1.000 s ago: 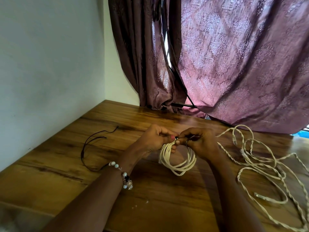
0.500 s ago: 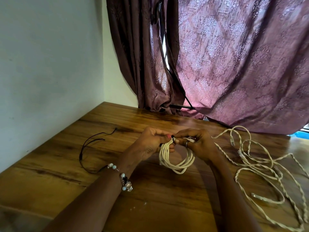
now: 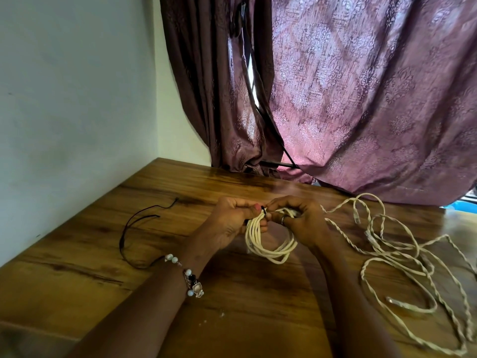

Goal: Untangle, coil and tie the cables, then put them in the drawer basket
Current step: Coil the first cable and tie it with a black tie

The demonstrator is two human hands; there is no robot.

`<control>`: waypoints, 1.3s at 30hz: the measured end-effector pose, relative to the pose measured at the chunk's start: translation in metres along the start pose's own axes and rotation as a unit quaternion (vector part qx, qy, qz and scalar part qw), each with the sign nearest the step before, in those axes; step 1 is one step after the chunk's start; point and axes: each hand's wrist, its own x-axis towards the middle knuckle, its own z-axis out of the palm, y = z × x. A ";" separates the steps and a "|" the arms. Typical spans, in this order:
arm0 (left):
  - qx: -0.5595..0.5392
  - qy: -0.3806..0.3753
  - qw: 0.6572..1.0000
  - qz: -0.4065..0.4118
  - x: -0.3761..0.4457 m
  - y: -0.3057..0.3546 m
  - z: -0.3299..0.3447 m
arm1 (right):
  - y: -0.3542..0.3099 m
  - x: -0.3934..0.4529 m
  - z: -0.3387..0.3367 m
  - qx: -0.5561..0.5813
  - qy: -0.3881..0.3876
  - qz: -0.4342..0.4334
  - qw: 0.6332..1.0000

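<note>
A coiled cream cable (image 3: 268, 244) sits mid-way along the brown wooden table (image 3: 77, 285), between the left hand (image 3: 229, 223) and right hand (image 3: 302, 223). A thin black cord (image 3: 129, 228) lies left of them, a loose tangle of twisted cream cables (image 3: 402, 259) lies right, and patterned mauve curtains (image 3: 361, 99) hang behind.

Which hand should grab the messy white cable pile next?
Probably the right hand. The tangled cables lie on the table on its side, while the left hand can keep gripping the coiled cable.
</note>
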 end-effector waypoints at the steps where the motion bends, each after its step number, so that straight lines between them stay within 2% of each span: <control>1: 0.001 0.003 1.000 0.002 0.000 0.000 0.000 | 0.000 0.000 0.001 -0.002 0.005 0.005 1.000; 14: 0.004 0.022 0.999 0.024 0.004 -0.004 0.000 | -0.009 0.000 0.013 0.100 0.067 0.136 0.983; 26: 0.096 -0.067 0.993 0.035 -0.001 -0.002 -0.002 | -0.012 -0.001 -0.005 0.132 -0.010 0.187 0.973; 39: 0.098 -0.093 0.989 0.054 -0.002 -0.003 0.001 | -0.012 -0.003 -0.009 0.159 -0.003 0.201 0.967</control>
